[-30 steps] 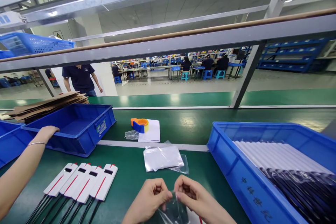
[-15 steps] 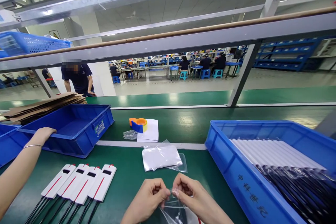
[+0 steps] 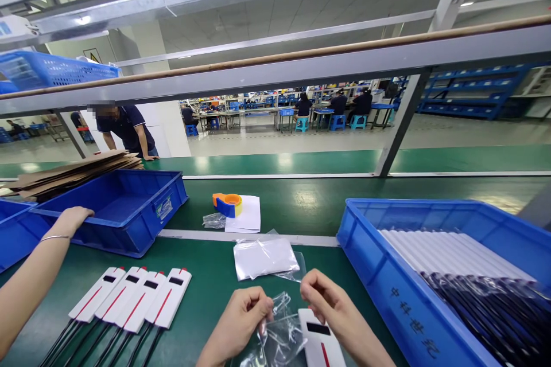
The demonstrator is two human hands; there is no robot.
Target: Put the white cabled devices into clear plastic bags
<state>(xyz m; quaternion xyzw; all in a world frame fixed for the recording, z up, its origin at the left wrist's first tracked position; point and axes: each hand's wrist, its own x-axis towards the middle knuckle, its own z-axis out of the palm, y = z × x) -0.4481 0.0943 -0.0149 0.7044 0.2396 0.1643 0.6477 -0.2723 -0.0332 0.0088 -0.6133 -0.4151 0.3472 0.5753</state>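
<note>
My left hand [image 3: 241, 321] pinches a crumpled clear plastic bag [image 3: 282, 335] at the lower middle of the view. Beside it, my right hand [image 3: 336, 309] has its fingers curled and thumb pressed in. Whether anything thin sits in that pinch cannot be made out. Partly under the right hand is a white flat device [image 3: 316, 344] with a black window and a red stripe. Its lower part runs out of view. Just beyond my hands lies a stack of white sheets in clear bags [image 3: 264, 258].
Several similar white devices [image 3: 166, 301] with black cables lie at left. A co-worker's hand [image 3: 75, 221] grips a blue bin [image 3: 129, 235]. Another blue bin [image 3: 374, 287] at right holds bagged devices. A tape dispenser [image 3: 228, 205] sits on white paper [image 3: 250, 221].
My hands have moved apart. The right hand has left the bag and shifted up and right, uncovering more of the white device. My left hand keeps the bag.
</note>
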